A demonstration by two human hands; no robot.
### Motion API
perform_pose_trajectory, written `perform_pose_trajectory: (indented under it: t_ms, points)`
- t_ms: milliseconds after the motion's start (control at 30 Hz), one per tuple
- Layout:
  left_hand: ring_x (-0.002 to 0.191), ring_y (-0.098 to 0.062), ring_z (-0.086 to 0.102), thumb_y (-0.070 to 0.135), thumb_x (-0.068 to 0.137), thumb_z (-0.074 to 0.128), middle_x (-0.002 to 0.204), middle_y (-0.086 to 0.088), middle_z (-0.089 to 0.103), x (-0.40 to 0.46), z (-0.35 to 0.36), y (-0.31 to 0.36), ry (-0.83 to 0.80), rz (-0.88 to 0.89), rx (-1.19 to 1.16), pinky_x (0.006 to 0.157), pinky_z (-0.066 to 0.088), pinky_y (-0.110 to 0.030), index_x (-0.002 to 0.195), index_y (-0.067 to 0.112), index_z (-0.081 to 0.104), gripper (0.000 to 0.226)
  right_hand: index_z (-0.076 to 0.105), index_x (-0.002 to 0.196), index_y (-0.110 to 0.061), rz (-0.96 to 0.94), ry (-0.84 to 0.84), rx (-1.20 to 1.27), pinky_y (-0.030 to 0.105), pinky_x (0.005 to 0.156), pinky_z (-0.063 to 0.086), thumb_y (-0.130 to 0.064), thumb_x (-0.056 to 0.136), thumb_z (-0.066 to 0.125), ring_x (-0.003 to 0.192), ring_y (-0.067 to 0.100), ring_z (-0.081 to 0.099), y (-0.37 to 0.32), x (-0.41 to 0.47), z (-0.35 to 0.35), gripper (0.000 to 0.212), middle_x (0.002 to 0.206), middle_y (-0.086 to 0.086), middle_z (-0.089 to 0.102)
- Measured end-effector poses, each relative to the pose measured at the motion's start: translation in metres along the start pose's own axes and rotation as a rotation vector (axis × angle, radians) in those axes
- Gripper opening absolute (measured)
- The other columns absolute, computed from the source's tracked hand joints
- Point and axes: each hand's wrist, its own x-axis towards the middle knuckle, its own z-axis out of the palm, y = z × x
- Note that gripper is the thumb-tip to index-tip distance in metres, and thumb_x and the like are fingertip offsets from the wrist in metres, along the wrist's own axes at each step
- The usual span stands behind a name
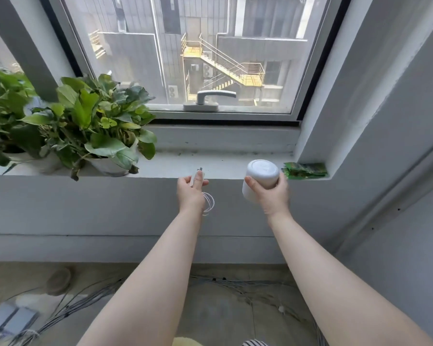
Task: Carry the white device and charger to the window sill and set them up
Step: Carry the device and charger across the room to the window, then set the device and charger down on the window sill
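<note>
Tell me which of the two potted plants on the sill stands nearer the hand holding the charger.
The right-hand potted plant, in the white pot beside the bare stretch of sill. It is closer to the left hand and its charger; the other plant sits at the frame's left edge.

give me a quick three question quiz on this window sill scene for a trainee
1. True or false: the white device already stands on the window sill.
2. Which hand holds the charger with its white cable?
A. left hand
B. right hand
C. neither
3. Fill in: the green packets lie in the sill's ____ corner, opposite the potted plants.

Key:
1. False. The right hand holds it, tilted, at the sill's front edge.
2. A
3. right
</note>
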Motion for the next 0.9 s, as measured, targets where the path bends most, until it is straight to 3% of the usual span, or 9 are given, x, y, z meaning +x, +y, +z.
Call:
perform_pose_trajectory:
  t_ms: [100,233,500,633,800,900]
  points:
    - [0.097,-0.015,0.056,0.043,0.094,0.049,0.086,0.007,0.067,0.025,0.006,0.006,-0.014,-0.004,0.003,0.084,0.033,-0.027,0.127,0.005,0.045,0.05,0.055,0.111,-0.025,0.011,-0.002,-0.003,0.039,0.094,0.05,-0.059,0.046,0.081,0.11,0.023,0.059,-0.002,0.019,0.021,0.078,0.12,0.005,0.06]
    - [0.097,-0.015,0.056,0.043,0.094,0.048,0.086,0.008,0.066,0.06,0.013,0.013,-0.013,-0.013,0.004,0.084,0.033,-0.028,0.127,0.006,0.044,0.049,0.055,0.116,-0.025,0.013,-0.016,-0.007,0.04,0.097,0.049,-0.058,0.046,0.08,0.111,0.022,0.058,-0.003,0.05,0.048,0.081,0.122,0.004,0.059]
    - [0.088,-0.011,0.056,0.043,0.093,0.05,0.091,0.005,0.068,0.12,0.03,0.025,0.066,0.0,0.007,0.067,0.036,-0.018,0.109,0.015,0.049,0.032,0.054,0.116,-0.025,0.021,-0.105,-0.017,0.03,0.088,0.045,-0.043,0.059,0.085,0.111,0.022,0.058,0.005,0.115,0.091,0.067,0.124,0.003,0.059]
    - [0.088,-0.009,0.056,0.042,0.094,0.05,0.092,0.004,0.068,0.141,0.036,0.026,0.093,0.013,0.005,0.067,0.035,-0.015,0.106,0.016,0.049,0.029,0.055,0.117,-0.027,0.025,-0.142,-0.014,0.031,0.09,0.047,-0.044,0.056,0.085,0.11,0.019,0.059,0.014,0.137,0.105,0.07,0.124,0.002,0.061]
    - [0.092,-0.01,0.056,0.04,0.095,0.048,0.097,0.001,0.069,0.154,0.04,0.02,0.105,0.012,0.006,0.076,0.035,-0.022,0.11,0.012,0.05,0.031,0.054,0.119,-0.026,0.023,-0.152,-0.011,0.027,0.09,0.045,-0.035,0.058,0.087,0.112,0.019,0.058,0.025,0.148,0.113,0.069,0.124,0.002,0.06]
    - [0.087,-0.006,0.055,0.039,0.095,0.049,0.096,0.002,0.068,0.16,0.04,0.017,0.108,0.01,0.013,0.069,0.035,-0.014,0.108,0.014,0.05,0.028,0.054,0.12,-0.026,0.03,-0.131,-0.029,0.032,0.094,0.048,-0.044,0.051,0.084,0.113,0.019,0.058,0.032,0.149,0.116,0.077,0.124,0.003,0.059]
